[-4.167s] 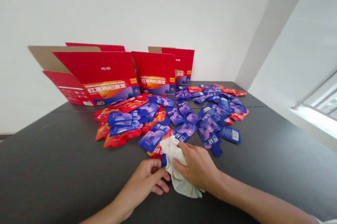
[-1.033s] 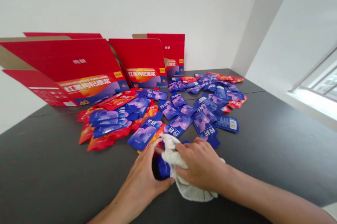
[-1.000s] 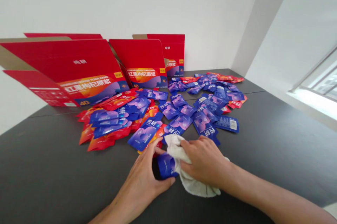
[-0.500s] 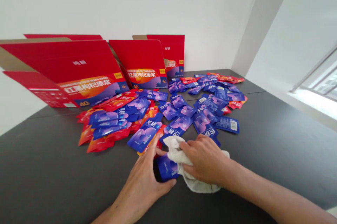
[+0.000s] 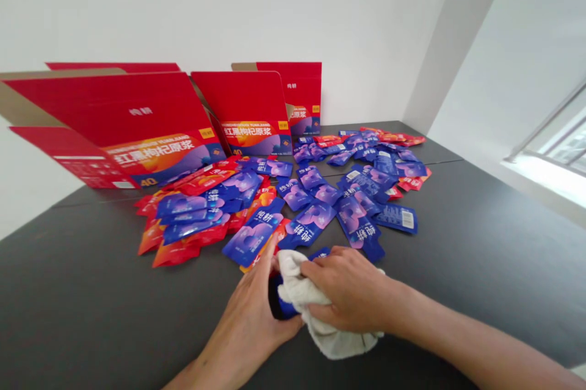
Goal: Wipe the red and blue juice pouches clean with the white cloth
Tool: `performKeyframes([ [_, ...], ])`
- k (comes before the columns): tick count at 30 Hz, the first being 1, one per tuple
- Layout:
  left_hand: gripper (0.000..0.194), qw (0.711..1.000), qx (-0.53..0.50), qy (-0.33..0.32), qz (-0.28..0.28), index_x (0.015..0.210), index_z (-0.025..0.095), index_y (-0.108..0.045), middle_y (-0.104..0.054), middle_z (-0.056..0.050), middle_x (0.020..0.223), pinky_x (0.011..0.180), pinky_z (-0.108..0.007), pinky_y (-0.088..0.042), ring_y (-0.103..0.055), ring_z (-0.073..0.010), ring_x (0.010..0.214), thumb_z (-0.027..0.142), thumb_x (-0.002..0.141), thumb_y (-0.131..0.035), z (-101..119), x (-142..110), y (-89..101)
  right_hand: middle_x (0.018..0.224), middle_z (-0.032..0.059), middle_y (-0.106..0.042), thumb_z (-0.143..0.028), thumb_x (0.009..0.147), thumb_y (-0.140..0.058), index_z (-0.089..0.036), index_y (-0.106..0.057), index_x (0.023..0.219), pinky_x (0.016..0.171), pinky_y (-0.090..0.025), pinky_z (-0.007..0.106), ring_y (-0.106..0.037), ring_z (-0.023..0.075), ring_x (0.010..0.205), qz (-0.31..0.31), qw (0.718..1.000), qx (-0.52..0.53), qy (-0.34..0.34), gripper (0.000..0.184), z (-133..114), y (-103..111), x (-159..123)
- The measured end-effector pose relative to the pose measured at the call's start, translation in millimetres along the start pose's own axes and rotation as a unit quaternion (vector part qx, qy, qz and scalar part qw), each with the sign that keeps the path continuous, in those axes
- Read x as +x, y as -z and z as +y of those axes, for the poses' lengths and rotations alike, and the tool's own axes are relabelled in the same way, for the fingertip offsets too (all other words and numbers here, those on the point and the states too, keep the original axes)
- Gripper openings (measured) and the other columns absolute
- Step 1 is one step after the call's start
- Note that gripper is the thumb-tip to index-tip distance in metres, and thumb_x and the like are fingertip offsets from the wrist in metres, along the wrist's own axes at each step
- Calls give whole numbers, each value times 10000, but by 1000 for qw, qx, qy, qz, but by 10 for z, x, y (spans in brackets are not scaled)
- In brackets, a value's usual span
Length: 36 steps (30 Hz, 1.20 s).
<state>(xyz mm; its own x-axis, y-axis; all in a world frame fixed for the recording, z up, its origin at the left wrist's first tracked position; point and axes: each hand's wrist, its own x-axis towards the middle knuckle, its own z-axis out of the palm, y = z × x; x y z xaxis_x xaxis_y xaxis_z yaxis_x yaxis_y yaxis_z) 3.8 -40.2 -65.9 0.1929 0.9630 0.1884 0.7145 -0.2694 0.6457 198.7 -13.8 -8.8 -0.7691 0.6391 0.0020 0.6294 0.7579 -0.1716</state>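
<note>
My left hand (image 5: 256, 301) is curled around the lower end of a blue pouch (image 5: 287, 309), thumb on the near side and fingers on the far side. Closed on a bunched white cloth (image 5: 320, 317), my right hand (image 5: 350, 289) presses it against that pouch. Most of the pouch is hidden under the cloth, though a bit of blue (image 5: 319, 253) shows beyond it. Just past my hands lie another blue pouch with a pink flower-like print (image 5: 254, 234) and a blue pouch (image 5: 310, 223) beside it.
Red and blue pouches (image 5: 206, 210) lie heaped on the dark table (image 5: 91, 292) at left, with more blue pouches (image 5: 366, 179) at right. Red printed cartons (image 5: 151, 118), (image 5: 249, 112) stand with raised flaps along the white wall. A window is at far right.
My right hand has moved the cloth left and toward me over the pouch, covering more of it. My left hand has stayed in nearly the same place.
</note>
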Motion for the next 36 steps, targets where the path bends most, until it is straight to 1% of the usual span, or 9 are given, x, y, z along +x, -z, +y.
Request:
performKeyframes([
  [3,1041,1000,-9,1,-6,1430,257,-67,-570,-74,1184,922,-425,-432,-559,-268,1076,309,615,-711,25,8,18,920,57,-664,-414,808,-474,-194,-531,1003,767,-378,330,-614,204,787,-13,1000,14,1,299,-29,2,12],
  [8,1046,1000,2,11,-9,1426,261,-96,-614,-27,1055,922,-436,-424,-582,-248,1010,257,586,-720,64,13,25,833,88,-663,-372,825,-440,-176,-564,966,752,-383,347,-621,222,768,-48,994,-23,-98,272,80,68,-37],
  [15,1036,1000,-11,1,3,1430,252,-82,-526,-89,1237,949,-426,-413,-519,-273,1128,304,614,-718,29,8,0,920,82,-659,-429,820,-451,-184,-525,1035,806,-387,359,-614,218,822,-2,998,16,-54,334,-81,-43,20],
  [20,1053,1000,2,19,-15,1428,263,-65,-613,-25,1060,934,-431,-420,-577,-245,1025,247,601,-717,109,23,44,851,112,-662,-360,818,-435,-165,-561,1019,766,-398,395,-619,263,793,-9,987,-44,-156,307,35,2,-40],
  [26,1041,1000,-6,17,-5,1433,247,-78,-548,-79,1207,931,-416,-431,-548,-262,1091,280,609,-715,65,20,5,911,89,-656,-408,813,-465,-165,-527,1038,764,-408,349,-613,230,810,16,998,3,-66,337,-90,-47,29],
  [28,1041,1000,-11,8,-3,1434,252,-71,-555,-75,1197,932,-419,-431,-552,-260,1085,262,611,-709,58,16,1,891,83,-661,-403,809,-468,-175,-531,1033,776,-404,361,-616,233,804,15,997,5,-78,326,-87,-53,25],
  [32,1039,1000,3,10,-6,1430,255,-71,-614,-32,1051,925,-445,-429,-586,-250,1009,240,610,-709,92,14,16,862,111,-666,-370,830,-425,-156,-529,1085,773,-399,405,-620,267,798,16,983,-30,-180,349,10,-39,-1],
  [34,1039,1000,11,16,-10,1429,254,-73,-607,-42,1071,918,-449,-434,-585,-255,1013,265,612,-716,97,16,18,877,114,-662,-373,827,-433,-146,-529,1080,786,-397,397,-618,263,807,18,984,-32,-173,353,9,-42,10],
  [36,1038,1000,15,11,-4,1429,249,-74,-563,-77,1176,925,-439,-434,-560,-266,1069,301,616,-718,79,15,9,909,101,-656,-383,812,-461,-153,-530,1052,800,-395,362,-613,239,821,17,992,-13,-123,340,-38,-55,31],
])
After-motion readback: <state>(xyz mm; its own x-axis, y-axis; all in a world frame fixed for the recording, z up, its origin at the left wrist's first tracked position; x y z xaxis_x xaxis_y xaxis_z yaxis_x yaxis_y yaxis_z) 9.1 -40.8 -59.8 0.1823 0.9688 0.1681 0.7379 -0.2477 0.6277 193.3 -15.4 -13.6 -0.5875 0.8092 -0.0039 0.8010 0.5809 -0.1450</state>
